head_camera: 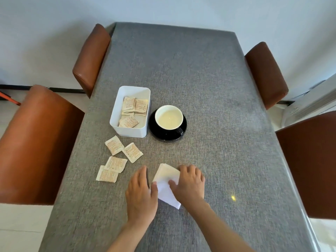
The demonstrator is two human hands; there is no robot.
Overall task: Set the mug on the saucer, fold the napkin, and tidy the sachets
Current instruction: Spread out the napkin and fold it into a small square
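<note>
A black mug (pixel 169 117) with a cream inside stands on a black saucer (pixel 164 135) at the table's middle. A white napkin (pixel 166 182), partly folded, lies near the front between my hands. My left hand (pixel 141 195) rests at its left edge, thumb touching it. My right hand (pixel 190 182) lies flat on its right side, pressing it down. Several loose sachets (pixel 116 157) lie on the cloth to the left. More sachets (pixel 133 110) sit inside a white box (pixel 127 130) left of the saucer.
A grey cloth covers the long table (pixel 209 106). Brown chairs stand on both sides: two at the left (pixel 36 142) and two at the right (pixel 265 75). A small yellow light spot (pixel 233 197) shows on the cloth right of my hands.
</note>
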